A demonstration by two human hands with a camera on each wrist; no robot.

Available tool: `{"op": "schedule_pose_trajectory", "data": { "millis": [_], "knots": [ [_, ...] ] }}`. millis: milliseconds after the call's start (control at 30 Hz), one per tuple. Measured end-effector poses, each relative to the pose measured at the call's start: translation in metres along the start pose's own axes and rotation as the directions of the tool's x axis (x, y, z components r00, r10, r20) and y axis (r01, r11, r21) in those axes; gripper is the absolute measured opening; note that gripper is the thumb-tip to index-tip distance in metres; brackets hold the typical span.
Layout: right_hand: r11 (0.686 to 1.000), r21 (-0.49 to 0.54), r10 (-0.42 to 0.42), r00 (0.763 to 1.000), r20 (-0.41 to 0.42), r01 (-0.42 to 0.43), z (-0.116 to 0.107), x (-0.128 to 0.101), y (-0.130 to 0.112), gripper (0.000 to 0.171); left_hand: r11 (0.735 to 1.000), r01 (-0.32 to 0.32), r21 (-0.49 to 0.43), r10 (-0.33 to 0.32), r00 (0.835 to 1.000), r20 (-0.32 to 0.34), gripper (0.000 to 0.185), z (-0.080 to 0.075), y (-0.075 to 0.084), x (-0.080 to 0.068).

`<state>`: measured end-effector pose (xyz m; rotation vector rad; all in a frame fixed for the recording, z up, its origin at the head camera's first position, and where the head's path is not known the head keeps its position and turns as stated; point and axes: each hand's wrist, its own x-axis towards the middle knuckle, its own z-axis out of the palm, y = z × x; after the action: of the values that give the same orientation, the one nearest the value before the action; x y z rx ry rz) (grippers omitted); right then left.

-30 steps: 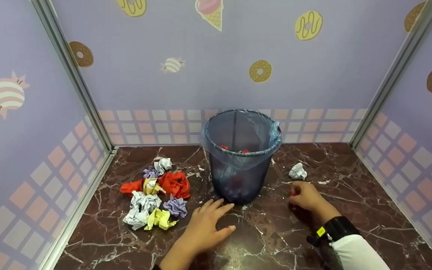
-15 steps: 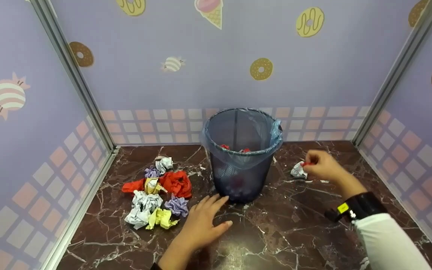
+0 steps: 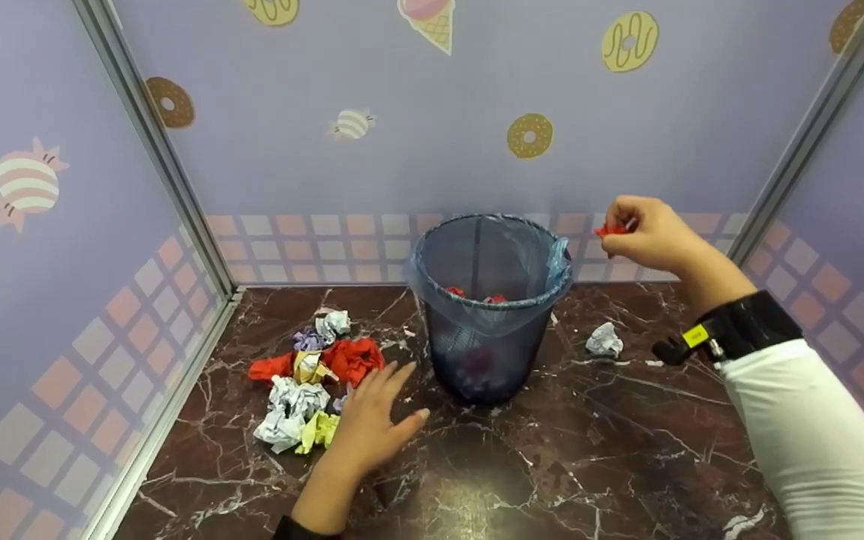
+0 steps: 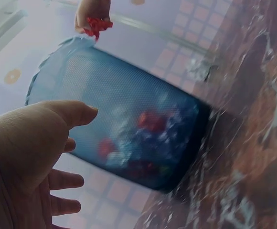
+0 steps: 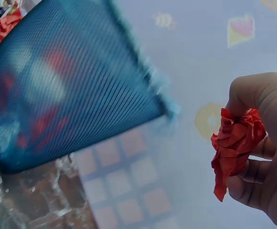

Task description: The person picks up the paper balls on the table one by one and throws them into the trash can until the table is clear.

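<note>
My right hand [image 3: 646,232] pinches a crumpled piece of red paper [image 5: 236,143], raised to the right of the bin's rim. The mesh trash bin [image 3: 481,360], lined with a translucent blue bag [image 3: 432,296], stands upright at the middle; crumpled paper shows inside through its mesh. My left hand [image 3: 376,420], fingers spread and holding nothing, is over the right edge of a pile of crumpled paper. That pile has red paper [image 3: 357,360], white paper [image 3: 293,405], yellow paper [image 3: 318,433] and purple paper [image 3: 308,340]; the hand partly hides a second purple piece.
A lone white paper ball [image 3: 604,341] lies on the dark marbled tabletop [image 3: 522,465], right of the bin. Patterned purple walls [image 3: 327,172] close off the back and both sides, with metal posts [image 3: 169,172] at the corners.
My right hand has risen with the red paper from the tabletop, past the white ball, to above the bin's rim height. My left hand has shifted left toward the pile.
</note>
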<state>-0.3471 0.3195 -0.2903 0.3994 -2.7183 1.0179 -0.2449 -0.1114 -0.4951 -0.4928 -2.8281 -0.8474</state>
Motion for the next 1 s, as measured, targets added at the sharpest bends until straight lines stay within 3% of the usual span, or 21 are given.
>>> {"op": "schedule_pose_trajectory", "data": {
  "millis": [267,600,1000],
  "knots": [
    [0.992,-0.063,-0.109,0.993,0.048,0.112,0.002,0.029,-0.045,0.006,0.999,0.04,0.0,-0.04,0.996,-0.086,0.075,-0.018,-0.017,0.004],
    [0.982,-0.061,-0.171,0.977,0.13,0.18,0.042,0.05,-0.09,0.012,0.998,0.063,-0.024,-0.065,0.992,-0.109,0.074,-0.027,-0.021,0.001],
    [0.97,-0.034,-0.223,0.94,0.258,0.239,0.082,0.048,-0.105,0.009,0.997,0.066,-0.028,-0.068,0.992,-0.103,0.074,-0.03,-0.021,0.001]
  ]
}}
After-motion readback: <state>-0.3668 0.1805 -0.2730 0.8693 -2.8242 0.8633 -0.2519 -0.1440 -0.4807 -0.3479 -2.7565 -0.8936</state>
